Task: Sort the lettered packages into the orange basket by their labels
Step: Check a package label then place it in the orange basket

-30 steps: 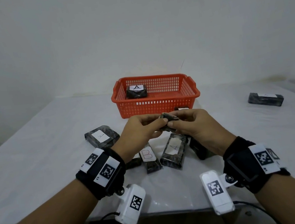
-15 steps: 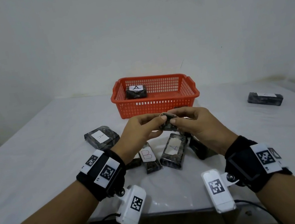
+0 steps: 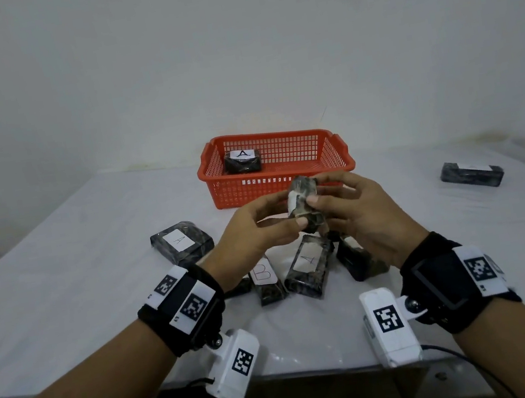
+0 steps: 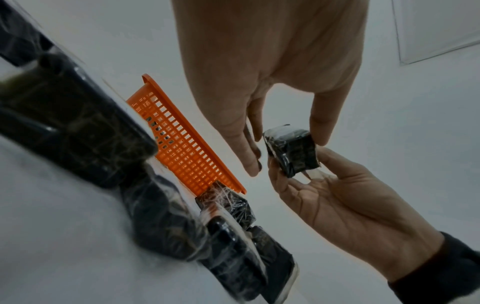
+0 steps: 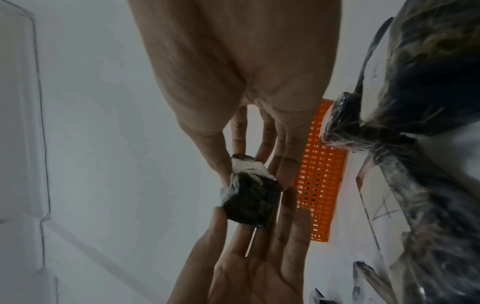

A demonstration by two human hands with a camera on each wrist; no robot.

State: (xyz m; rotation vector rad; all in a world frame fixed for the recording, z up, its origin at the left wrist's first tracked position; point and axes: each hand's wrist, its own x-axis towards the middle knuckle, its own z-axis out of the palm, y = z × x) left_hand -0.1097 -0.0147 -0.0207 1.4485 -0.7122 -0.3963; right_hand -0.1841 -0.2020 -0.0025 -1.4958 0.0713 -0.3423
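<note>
Both hands hold one small dark wrapped package in the air just in front of the orange basket. My left hand pinches it from the left, my right hand from the right. A white label edge shows on its left side, and I cannot read the letter. The left wrist view shows the package between thumb and fingers. In the right wrist view the package sits at the fingertips. One package marked A lies in the basket's back left corner.
On the white table lie a package marked A at the left, one marked B, another A and a dark one under my hands. A lone package lies far right.
The held package has been lifted a little and turned on end between both hands, so its white label now shows. The packages on the table have not moved.
</note>
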